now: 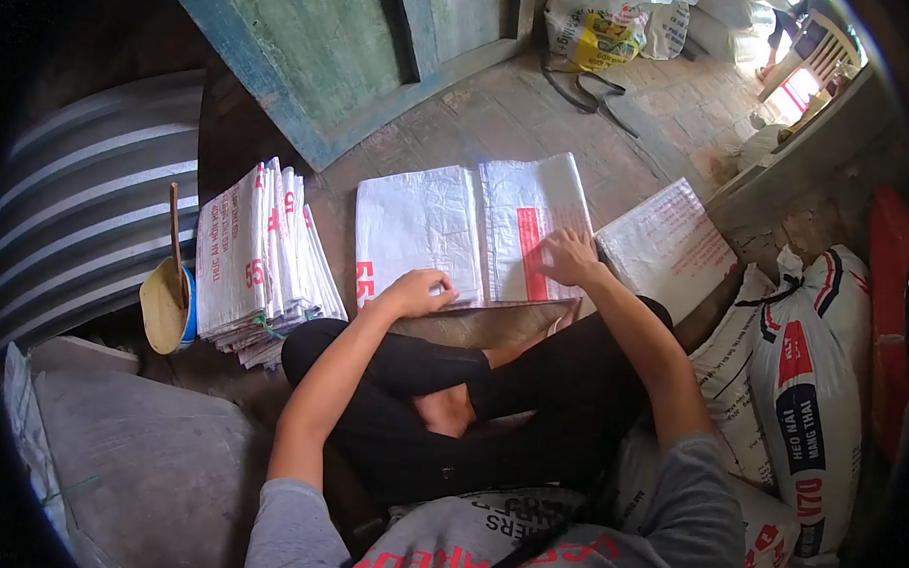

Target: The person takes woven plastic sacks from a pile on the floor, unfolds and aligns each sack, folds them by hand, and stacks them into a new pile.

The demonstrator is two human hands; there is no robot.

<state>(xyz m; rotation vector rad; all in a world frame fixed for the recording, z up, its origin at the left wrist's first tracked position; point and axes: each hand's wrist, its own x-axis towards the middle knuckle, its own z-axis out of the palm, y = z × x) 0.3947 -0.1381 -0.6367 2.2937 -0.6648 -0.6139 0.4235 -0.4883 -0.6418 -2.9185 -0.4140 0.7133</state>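
Two flat white woven sacks lie side by side on the floor in front of my crossed legs. My left hand (421, 292) rests at the lower right corner of the left sack (417, 218), its fingers curled together; what they grip, if anything, is hidden. On the right sack (538, 192), which has a red stripe, my right hand (570, 256) lies with its fingers spread. Another folded sack (668, 241) is just right of that hand. At the left stands a stack of folded sacks (265, 257) with red print.
Left of the stack are a blue-rimmed scoop (165, 309) with a stick and corrugated metal sheet (97, 191). Full sacks (811, 397) stand at the right. A green-blue wooden door (322, 59), a printed bag (604, 29) and a black strap (596, 94) are beyond.
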